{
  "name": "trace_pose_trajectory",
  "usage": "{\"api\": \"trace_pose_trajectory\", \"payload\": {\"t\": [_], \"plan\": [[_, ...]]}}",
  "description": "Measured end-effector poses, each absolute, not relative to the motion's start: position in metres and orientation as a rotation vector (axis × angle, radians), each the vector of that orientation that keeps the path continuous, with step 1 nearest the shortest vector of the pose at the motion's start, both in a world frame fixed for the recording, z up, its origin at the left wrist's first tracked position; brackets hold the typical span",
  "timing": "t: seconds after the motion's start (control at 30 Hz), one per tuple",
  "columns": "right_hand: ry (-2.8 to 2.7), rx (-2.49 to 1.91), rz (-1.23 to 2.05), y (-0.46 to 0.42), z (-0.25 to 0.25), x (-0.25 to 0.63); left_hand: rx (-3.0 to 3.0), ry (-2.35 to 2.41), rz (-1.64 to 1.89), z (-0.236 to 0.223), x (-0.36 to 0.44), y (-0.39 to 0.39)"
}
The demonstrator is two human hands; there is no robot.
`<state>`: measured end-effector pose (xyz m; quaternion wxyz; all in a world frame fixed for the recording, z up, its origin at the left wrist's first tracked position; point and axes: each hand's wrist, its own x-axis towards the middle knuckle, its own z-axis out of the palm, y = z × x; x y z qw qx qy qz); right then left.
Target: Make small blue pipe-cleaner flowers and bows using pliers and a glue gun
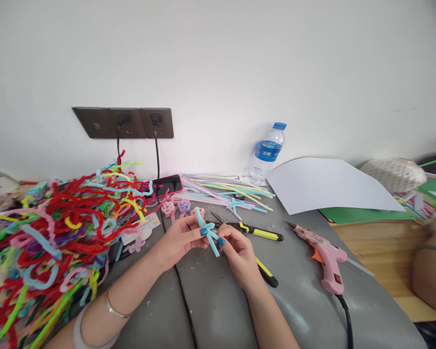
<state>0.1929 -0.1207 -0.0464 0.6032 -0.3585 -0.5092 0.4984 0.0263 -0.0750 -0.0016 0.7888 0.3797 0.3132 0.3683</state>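
Observation:
Between my hands is a light blue pipe cleaner piece [213, 241], several lengths crossed and twisted at the middle. My left hand [184, 237] pinches it from the left, thumb near the crossing. My right hand [238, 252] has its thumb and fingers closed on the right side of the same piece. Just behind my right hand lie pliers with black and yellow handles [263, 233], partly hidden by it. Beyond my fingers are small pipe cleaner flowers, one pink [168, 208] and one purple [184, 206]. Another light blue crossed piece [234, 205] rests near the straight pipe cleaners [221, 186].
A tangled heap of coloured pipe cleaners [69, 228] covers the left. At right lies a pink glue gun [329, 259] with its cord. A water bottle [269, 151], white paper [330, 184] and a phone [170, 184] sit toward the wall. A black cable [181, 291] crosses the grey table.

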Motion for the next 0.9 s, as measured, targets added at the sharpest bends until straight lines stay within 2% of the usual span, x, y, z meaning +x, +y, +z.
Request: {"api": "trace_pose_trajectory", "payload": {"t": [0.2,0.67,0.9], "plan": [[-1.101,-0.783,1.412,-0.125,-0.046,0.194,0.909,0.753,0.790,0.002,0.029,-0.075],[-0.985,-0.675,1.580,-0.125,-0.035,0.192,0.913,0.796,0.798,0.006,0.029,-0.076],[-1.044,-0.728,1.497,-0.123,-0.032,0.192,0.923,0.768,0.791,0.003,0.027,-0.076]]}}
